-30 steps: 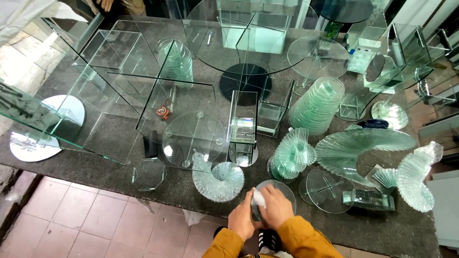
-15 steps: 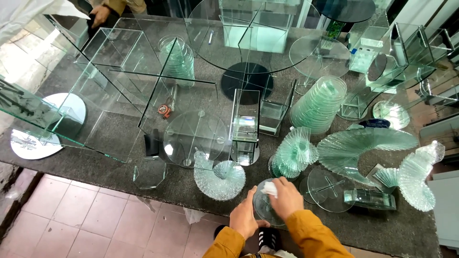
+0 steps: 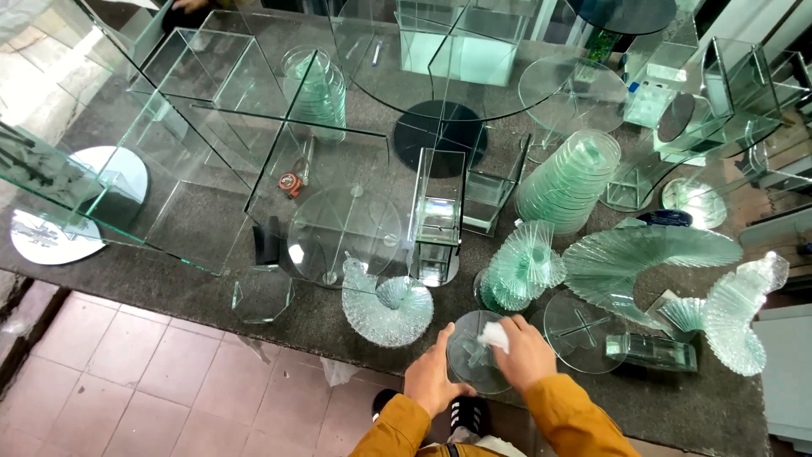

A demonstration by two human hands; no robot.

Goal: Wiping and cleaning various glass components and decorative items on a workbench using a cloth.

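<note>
The round glass disc [image 3: 474, 355] is tipped up more than it was a moment ago, and the white cloth [image 3: 495, 337] has slid across its top, so the wiping is moving along. The left hand [image 3: 431, 379] curls its fingers round the disc's left edge to hold it, and the right hand [image 3: 526, 351] pinches the cloth flat on the glass, just under its fingertips. Far past the fingers, an open glass box [image 3: 478, 38] looks empty, and nearer, a tall glass case [image 3: 437, 216] also shows nothing inside.

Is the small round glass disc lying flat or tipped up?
Roughly flat: round glass disc shows its full face, left hand at its rim, right hand on top.
</note>
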